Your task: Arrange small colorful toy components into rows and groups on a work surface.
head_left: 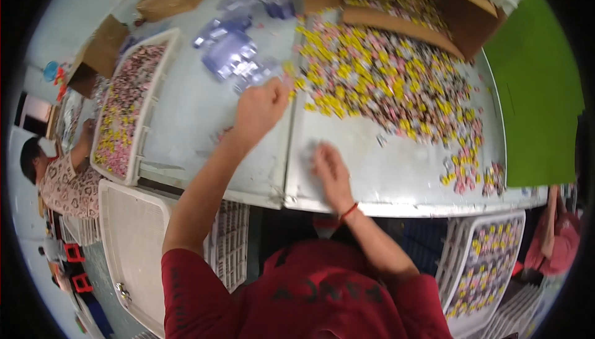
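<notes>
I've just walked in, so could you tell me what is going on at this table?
A person in a red shirt works at a pale table. The left hand reaches to the edge of a big heap of small yellow and pink pieces, beside clear plastic packets. The right hand rests lower on the tabletop; what it holds is blurred.

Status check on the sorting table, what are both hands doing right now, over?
Left hand closed at the edge of the heap of small yellow and pink pieces. Right hand flat on the grey table, fingers spread. Clear plastic packets lie just beyond the left hand.

Left hand (261,108) at yellow-pink pieces (384,78); right hand (330,168) flat.
</notes>
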The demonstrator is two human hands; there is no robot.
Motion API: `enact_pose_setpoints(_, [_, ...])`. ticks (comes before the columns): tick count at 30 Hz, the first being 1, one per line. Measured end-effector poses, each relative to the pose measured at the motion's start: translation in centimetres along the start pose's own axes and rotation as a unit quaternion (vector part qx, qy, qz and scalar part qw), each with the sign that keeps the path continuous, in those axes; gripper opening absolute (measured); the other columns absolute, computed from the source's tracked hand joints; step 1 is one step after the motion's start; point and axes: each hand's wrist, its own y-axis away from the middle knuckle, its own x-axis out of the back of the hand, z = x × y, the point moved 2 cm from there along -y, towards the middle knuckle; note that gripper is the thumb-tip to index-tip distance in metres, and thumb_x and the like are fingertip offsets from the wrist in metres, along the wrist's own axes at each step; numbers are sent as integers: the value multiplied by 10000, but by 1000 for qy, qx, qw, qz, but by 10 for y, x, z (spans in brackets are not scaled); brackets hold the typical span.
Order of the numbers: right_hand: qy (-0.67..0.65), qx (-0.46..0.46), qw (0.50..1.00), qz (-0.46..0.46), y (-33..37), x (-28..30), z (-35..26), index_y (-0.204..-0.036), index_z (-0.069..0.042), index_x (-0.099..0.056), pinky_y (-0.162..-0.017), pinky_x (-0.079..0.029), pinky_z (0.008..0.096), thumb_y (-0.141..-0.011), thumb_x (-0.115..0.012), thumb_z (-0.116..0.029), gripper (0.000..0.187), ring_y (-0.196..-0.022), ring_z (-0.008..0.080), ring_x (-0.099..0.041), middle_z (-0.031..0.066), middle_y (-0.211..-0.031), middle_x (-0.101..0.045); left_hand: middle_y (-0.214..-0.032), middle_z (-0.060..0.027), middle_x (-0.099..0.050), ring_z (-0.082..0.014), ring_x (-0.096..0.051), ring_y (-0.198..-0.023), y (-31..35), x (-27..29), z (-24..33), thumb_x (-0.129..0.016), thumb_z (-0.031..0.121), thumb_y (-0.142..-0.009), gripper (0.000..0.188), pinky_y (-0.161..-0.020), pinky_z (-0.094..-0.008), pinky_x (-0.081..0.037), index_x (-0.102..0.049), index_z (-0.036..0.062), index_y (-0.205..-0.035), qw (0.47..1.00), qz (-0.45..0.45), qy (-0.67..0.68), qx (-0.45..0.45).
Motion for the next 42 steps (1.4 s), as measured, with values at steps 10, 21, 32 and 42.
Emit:
enact_pose_setpoints(10, [430,95,881,173,43,139,-51,-1134,-10,-605,-585,-484,268,-902,-624,-108,252,-667,136,-602,93,-950,-658,-722,-56,-516,-261,-572,-702,114,-101,77,-631,129,-784,84,-637,-382,-475,-621,85,-855,933,-99,67,-340])
enact_pose_setpoints(21, [579,282,750,148,-34,160,-74,-1108,-48,-629,-881,-456,426,-843,-627,-54,265,-984,349,-578,136,-1073,-634,-952,-99,-622,-276,-592,-909,36,-126,75,-630,97,-810,169,-798,-383,-492,-642,38,-969,937,-56,86,-333])
enact_pose_setpoints(32, [664,274,690,93,-25,158,-50,-1152,-74,-630,-957,-414,425,-850,-590,-60,305,-1125,322,-515,88,-1236,-584,-1098,-67,-617,-268,-566,-1023,6,-166,98,-589,89,-834,271,-855,-364,-488,-632,60,-1100,915,-79,72,-389])
enact_pose_setpoints(42, [574,248,778,64,27,145,-69,-1030,-27,-660,-875,-451,402,-791,-676,-17,240,-1004,315,-579,130,-1062,-637,-1001,-66,-615,-272,-586,-957,51,-104,66,-683,115,-796,207,-793,-382,-500,-646,61,-992,964,-68,101,-237])
